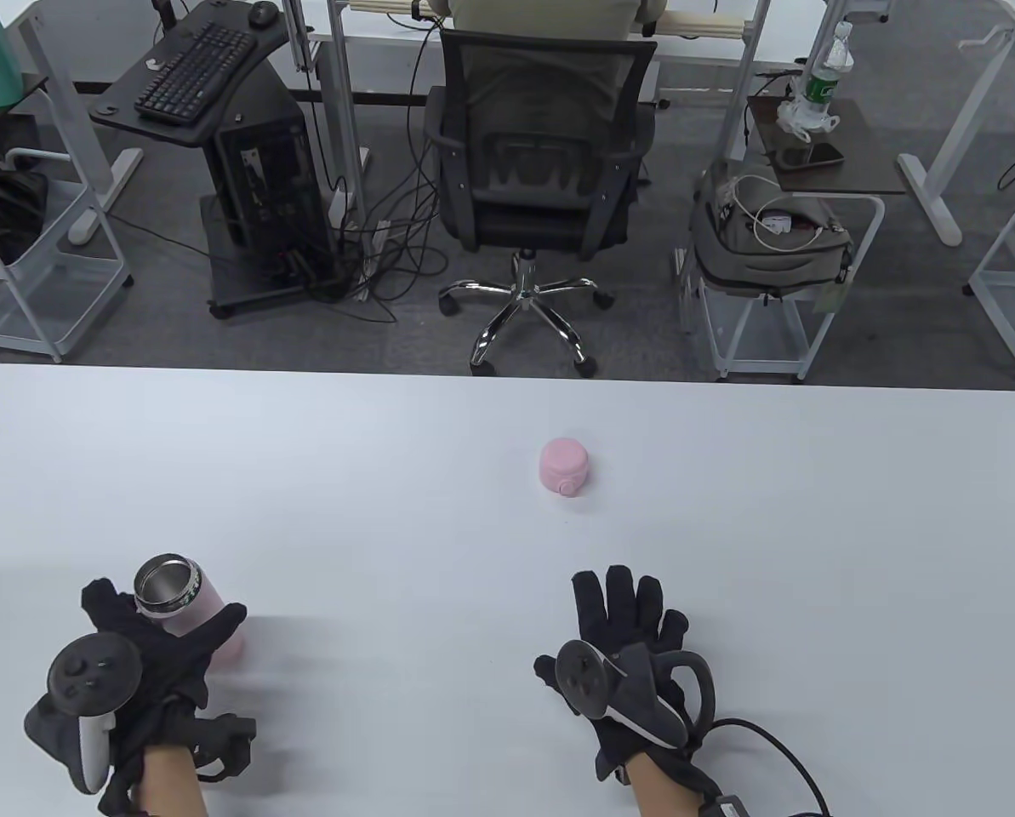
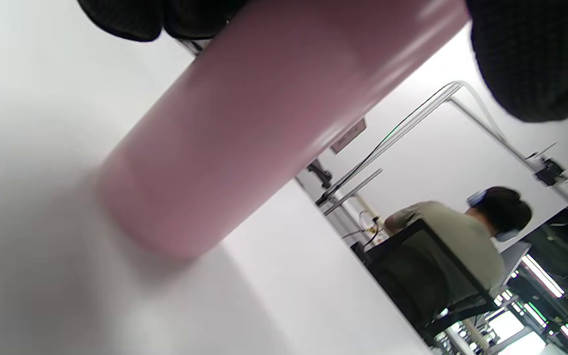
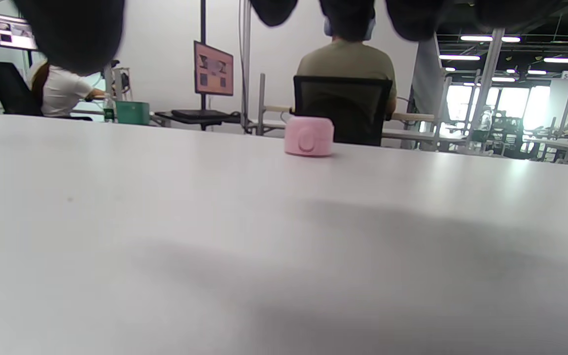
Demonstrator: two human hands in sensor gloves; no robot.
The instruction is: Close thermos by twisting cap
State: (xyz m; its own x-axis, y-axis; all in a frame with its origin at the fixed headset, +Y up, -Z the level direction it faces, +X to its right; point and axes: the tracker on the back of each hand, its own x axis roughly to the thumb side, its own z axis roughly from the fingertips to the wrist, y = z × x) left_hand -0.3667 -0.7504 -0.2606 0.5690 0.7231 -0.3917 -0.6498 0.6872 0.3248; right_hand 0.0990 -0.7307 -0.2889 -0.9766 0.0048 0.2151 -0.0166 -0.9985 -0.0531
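A pink thermos with an open steel mouth stands at the near left of the white table. My left hand grips its body, fingers wrapped around it. In the left wrist view the pink body fills the middle, with gloved fingers on either side. The pink cap sits alone near the table's middle. My right hand is open with fingers spread, empty, a short way in front of the cap. The cap also shows in the right wrist view, straight ahead.
Beyond the table's far edge stand an office chair with a seated person, a computer cart and a rack with a bag. A cable trails from my right wrist.
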